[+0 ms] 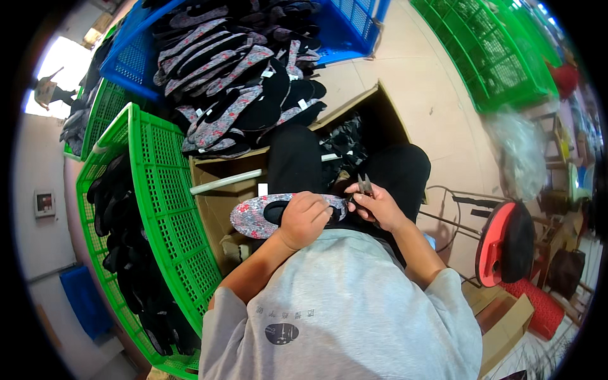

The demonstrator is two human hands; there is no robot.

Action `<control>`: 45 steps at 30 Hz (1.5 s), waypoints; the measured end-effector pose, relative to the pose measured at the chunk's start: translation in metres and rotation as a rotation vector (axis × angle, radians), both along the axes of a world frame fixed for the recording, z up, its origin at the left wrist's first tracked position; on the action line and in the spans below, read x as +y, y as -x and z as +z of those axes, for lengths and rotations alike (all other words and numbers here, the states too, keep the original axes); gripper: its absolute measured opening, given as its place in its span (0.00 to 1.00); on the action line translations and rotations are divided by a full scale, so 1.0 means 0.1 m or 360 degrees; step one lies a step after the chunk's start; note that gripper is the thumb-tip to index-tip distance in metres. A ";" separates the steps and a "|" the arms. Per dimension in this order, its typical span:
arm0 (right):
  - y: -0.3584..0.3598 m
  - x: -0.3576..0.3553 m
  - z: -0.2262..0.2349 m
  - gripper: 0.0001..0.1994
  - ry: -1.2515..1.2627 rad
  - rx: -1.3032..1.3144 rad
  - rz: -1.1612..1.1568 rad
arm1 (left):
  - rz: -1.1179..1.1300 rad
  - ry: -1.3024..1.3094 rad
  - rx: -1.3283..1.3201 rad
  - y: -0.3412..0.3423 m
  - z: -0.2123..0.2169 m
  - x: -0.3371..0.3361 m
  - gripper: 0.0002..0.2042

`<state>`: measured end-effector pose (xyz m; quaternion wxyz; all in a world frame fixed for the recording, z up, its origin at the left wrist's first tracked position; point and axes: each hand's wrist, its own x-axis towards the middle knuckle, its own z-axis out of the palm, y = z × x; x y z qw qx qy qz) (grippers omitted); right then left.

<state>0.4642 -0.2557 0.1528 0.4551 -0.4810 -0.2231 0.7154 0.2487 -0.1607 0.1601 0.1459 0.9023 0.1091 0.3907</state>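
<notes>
A grey slipper with a red floral print (pixel 249 218) lies across my lap, its toe pointing left and its dark opening facing up. My left hand (pixel 304 218) is closed over the opening and grips the slipper near its middle. In my right hand (pixel 377 206), beside the heel end, is a pair of small metal thread snips (pixel 365 183). Their two pointed blades stick out past my fingers, slightly apart. A small white tag (pixel 263 189) stands up at the slipper's far edge.
Ahead, many similar floral slippers (pixel 234 95) are heaped by a blue crate (pixel 351 28). A cardboard box (pixel 396 117) with dark scraps stands between my knees. To the left is a green crate (pixel 171 196) of black slippers; a red-and-black round stool (pixel 506 244) stands at right.
</notes>
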 end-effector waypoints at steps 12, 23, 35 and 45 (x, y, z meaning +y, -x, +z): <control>-0.09 0.04 0.08 0.15 -0.0178 -0.0437 0.0262 | 0.0037 0.0078 -0.0043 -0.01 0.02 0.04 0.07; -0.09 0.07 0.13 0.10 -0.0332 -0.0358 0.0344 | 0.0072 0.0162 -0.0036 0.00 0.02 0.04 0.09; -0.02 0.03 0.01 0.13 -0.0363 -0.0092 0.0244 | 0.0466 0.0391 -0.0091 -0.02 0.01 0.13 0.11; 0.41 0.10 -0.20 0.12 -0.0471 0.0161 0.0010 | 0.0674 0.1073 0.0057 0.01 0.16 0.35 0.11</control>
